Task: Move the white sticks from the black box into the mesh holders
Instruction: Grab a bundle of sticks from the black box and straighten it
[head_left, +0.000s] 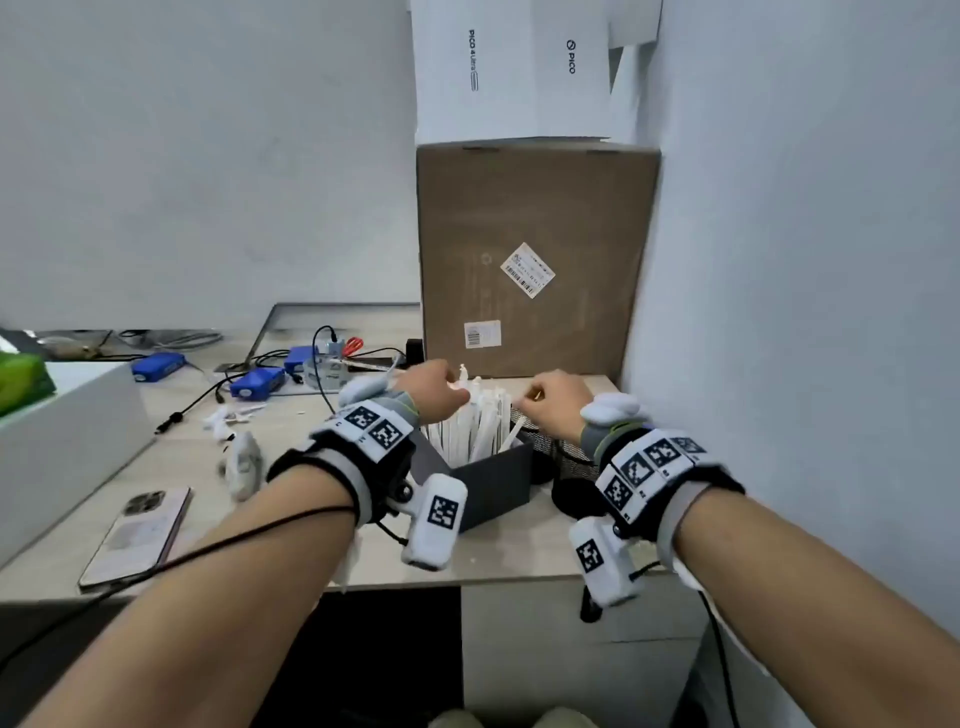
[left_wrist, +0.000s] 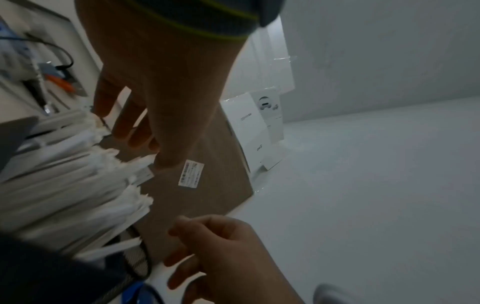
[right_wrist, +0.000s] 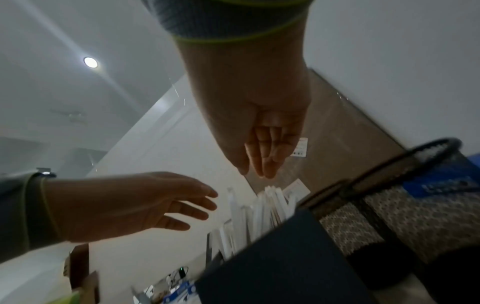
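Observation:
Many white sticks (head_left: 480, 423) stand upright in the black box (head_left: 498, 483) at the table's right end. Two black mesh holders (head_left: 550, 447) stand just right of the box, with one stick (head_left: 511, 434) leaning toward them. My left hand (head_left: 457, 387) hovers over the stick tops with fingers spread and straight (right_wrist: 205, 202), holding nothing. Over the near mesh holder (right_wrist: 415, 197), my right hand (head_left: 530, 400) has its fingers (right_wrist: 263, 162) pointing down, relaxed and empty. The sticks (left_wrist: 78, 185) blur beneath my left fingers (left_wrist: 124, 125).
A tall cardboard carton (head_left: 535, 254) stands right behind the box, topped by a white box (head_left: 511, 67). The wall (head_left: 805, 260) closes the right side. A phone (head_left: 137, 535), blue devices (head_left: 257, 384), cables and a white case (head_left: 62, 447) lie to the left.

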